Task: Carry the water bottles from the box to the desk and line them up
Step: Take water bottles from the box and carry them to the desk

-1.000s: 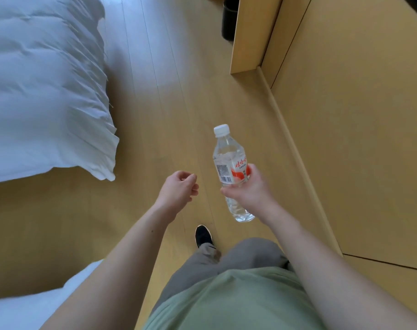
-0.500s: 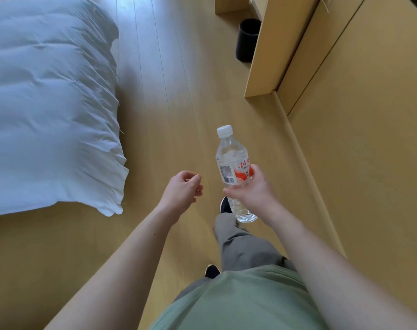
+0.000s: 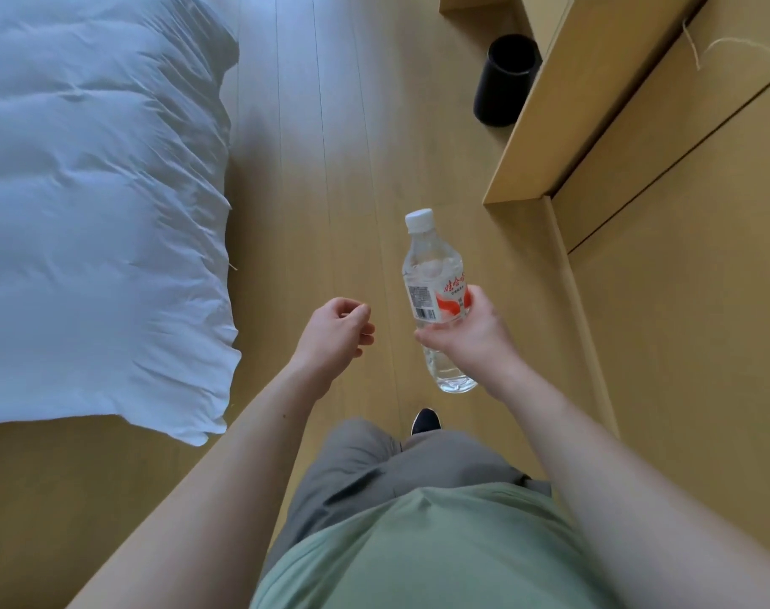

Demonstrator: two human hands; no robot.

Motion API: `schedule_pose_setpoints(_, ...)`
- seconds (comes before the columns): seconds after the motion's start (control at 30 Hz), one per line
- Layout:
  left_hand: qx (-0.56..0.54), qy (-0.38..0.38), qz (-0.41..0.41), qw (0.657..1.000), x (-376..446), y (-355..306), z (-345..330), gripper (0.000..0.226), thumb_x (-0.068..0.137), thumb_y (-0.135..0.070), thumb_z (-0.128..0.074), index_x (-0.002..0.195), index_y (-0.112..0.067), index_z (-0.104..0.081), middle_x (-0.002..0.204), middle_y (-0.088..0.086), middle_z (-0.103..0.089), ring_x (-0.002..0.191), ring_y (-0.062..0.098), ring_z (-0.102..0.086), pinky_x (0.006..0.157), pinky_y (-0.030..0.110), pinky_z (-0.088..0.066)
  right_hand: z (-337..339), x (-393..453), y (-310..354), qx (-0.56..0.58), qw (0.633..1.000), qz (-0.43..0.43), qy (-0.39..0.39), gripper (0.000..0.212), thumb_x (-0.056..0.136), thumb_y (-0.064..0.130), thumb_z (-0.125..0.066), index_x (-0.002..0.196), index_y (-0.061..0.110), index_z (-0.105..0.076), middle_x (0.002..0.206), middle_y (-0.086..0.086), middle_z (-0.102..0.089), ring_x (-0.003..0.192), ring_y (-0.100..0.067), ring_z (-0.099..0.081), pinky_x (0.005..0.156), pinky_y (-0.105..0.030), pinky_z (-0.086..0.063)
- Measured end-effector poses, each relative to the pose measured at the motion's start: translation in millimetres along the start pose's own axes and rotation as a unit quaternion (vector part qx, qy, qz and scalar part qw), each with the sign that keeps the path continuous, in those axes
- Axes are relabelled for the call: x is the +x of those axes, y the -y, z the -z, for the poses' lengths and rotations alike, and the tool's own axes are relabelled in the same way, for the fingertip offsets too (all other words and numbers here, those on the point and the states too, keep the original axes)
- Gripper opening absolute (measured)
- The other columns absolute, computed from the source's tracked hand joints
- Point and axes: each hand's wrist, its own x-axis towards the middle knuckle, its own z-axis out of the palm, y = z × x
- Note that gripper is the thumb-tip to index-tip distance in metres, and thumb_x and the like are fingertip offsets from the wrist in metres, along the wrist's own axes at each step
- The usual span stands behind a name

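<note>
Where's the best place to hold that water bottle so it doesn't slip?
Around the middle, on the label, coming from the side, as the right hand does. The water bottle is upright, round and widest there, while the neck under the white cap narrows.

Bed point(image 3: 88, 204) at left on the floor point(image 3: 313, 169), cabinet wall point(image 3: 682, 301) at right, bin point(image 3: 504, 81) ahead beside the cabinet, water bottle point(image 3: 436, 296) in right hand point(image 3: 471, 340) between, left hand point(image 3: 337, 334) just left of it

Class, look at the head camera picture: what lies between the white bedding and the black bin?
Only bare wooden floor shows between the white bedding and the black bin in the head view; nothing stands on that stretch.
</note>
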Motion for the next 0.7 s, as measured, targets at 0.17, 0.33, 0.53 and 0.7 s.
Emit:
schedule_pose_setpoints(0.17, -0.009, 0.006, 0.007, 1.0, 58, -35, 14, 0.019, 0.105, -0.033, -0.054, 0.11, -0.018, -0.065, 0.099, 0.005, -0.074, 0.092, 0.019, -0.073, 0.084, 0.037, -0.059, -5, 60, 33, 0.006, 1.0, -0.014, 0.006, 0.059, 0.07, 0.025, -0.089, 0.118, 0.025, -0.056, 0.109, 0.008, -0.07, 0.101, -0.014, -0.068, 0.09, -0.036, -0.056)
schedule_pose_setpoints(0.33, -0.011, 0.006, 0.007, 1.0, 137, -72, 47, 0.016, 0.104, -0.033, -0.056, 0.107, -0.02, -0.065, 0.098, 0.004, -0.075, 0.09, 0.017, -0.073, 0.082, 0.037, -0.06, -21, 130, 77, 0.005, 1.0, -0.017, 0.0, 0.058, 0.07, 0.025, -0.089, 0.118, 0.027, -0.056, 0.11, 0.008, -0.071, 0.102, -0.014, -0.069, 0.092, -0.039, -0.056)
schedule_pose_setpoints(0.53, -0.016, 0.011, 0.004, 1.0, 232, -131, 97, 0.014, 0.104, -0.032, -0.055, 0.103, -0.021, -0.064, 0.096, 0.004, -0.074, 0.091, 0.019, -0.073, 0.084, 0.039, -0.059, -45, 215, 152, 0.008, 1.0, -0.016, -0.021, 0.055, 0.07, 0.024, -0.089, 0.114, 0.028, -0.057, 0.108, 0.012, -0.07, 0.103, -0.013, -0.069, 0.093, -0.04, -0.056)
schedule_pose_setpoints(0.7, 0.002, 0.023, -0.009, 1.0, 290, -177, 128, 0.014, 0.104, -0.033, -0.055, 0.103, -0.023, -0.064, 0.097, 0.003, -0.074, 0.089, 0.016, -0.073, 0.083, 0.038, -0.06, -56, 268, 201, 0.023, 0.999, -0.017, -0.035, 0.055, 0.07, 0.025, -0.089, 0.115, 0.028, -0.057, 0.109, 0.012, -0.07, 0.104, -0.012, -0.068, 0.095, -0.04, -0.055)
